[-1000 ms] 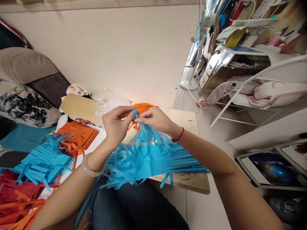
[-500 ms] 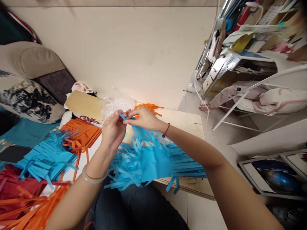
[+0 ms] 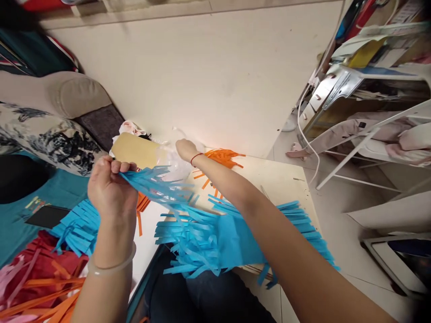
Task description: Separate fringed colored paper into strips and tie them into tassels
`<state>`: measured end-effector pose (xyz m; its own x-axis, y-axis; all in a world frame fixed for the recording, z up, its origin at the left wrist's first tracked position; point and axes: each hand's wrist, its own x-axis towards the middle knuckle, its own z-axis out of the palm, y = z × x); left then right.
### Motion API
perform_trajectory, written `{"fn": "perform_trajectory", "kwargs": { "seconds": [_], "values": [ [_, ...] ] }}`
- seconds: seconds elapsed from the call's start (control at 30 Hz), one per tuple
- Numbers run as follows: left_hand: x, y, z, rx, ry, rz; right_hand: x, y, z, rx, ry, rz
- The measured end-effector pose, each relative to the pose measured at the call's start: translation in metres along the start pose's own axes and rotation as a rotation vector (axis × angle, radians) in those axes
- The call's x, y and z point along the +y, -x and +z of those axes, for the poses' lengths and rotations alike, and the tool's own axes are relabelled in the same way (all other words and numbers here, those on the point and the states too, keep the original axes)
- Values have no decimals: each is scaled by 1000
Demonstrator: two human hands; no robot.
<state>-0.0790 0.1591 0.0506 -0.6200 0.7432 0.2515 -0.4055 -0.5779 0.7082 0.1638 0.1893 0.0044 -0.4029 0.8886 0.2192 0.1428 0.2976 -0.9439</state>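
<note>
My left hand [image 3: 111, 186] is closed around the end of a blue fringed paper sheet [image 3: 215, 233] and lifts that end up to the left. The rest of the blue sheet lies across a small wooden board [image 3: 286, 179] over my lap. My right hand [image 3: 186, 149] reaches far forward to a clear plastic bag [image 3: 175, 161] by the wall. Its fingers are hidden behind the hand and bag. Orange paper strips [image 3: 224, 157] lie just right of that hand.
A tan flat pad [image 3: 134, 150] lies left of the bag. Stacks of blue fringed paper [image 3: 77, 226], orange strips [image 3: 43, 296] and red paper [image 3: 33, 260] lie at my left. Cushions [image 3: 50, 134] sit behind them. A white chair frame [image 3: 370, 143] and cluttered shelves stand at right.
Both hands had pinched one blue strip together. My right hand has let go and reached forward to the bag; my left hand has moved left, pulling the blue sheet's end with it.
</note>
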Motion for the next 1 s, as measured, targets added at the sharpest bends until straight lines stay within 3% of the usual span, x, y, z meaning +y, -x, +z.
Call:
{"fn": "perform_trajectory", "kwargs": {
  "seconds": [0.1,0.17,0.27,0.4,0.5,0.57,0.67,0.8,1.0],
  "values": [
    [0,3,-5,-50,-93,96,12,28,-12,73,-17,88],
    [-4,5,-6,-77,-171,174,15,24,-11,119,-34,156],
    [-11,12,-5,-164,-299,274,9,-14,-1,88,-34,158],
    [-18,27,-6,-314,-543,217,-6,-95,20,-72,17,50],
    [-22,41,-8,-424,-818,217,-10,-121,28,-90,27,16],
    [-24,50,-7,-494,-1001,274,-10,-106,24,-156,-10,-35],
    [-26,65,-1,-638,-1151,366,-13,-51,10,-250,-131,-128],
    [-27,84,12,-827,-1217,455,-23,11,-4,-84,-126,-218],
    [-24,102,20,-940,-1296,573,-29,34,-14,-8,-37,-270]
  ]
}}
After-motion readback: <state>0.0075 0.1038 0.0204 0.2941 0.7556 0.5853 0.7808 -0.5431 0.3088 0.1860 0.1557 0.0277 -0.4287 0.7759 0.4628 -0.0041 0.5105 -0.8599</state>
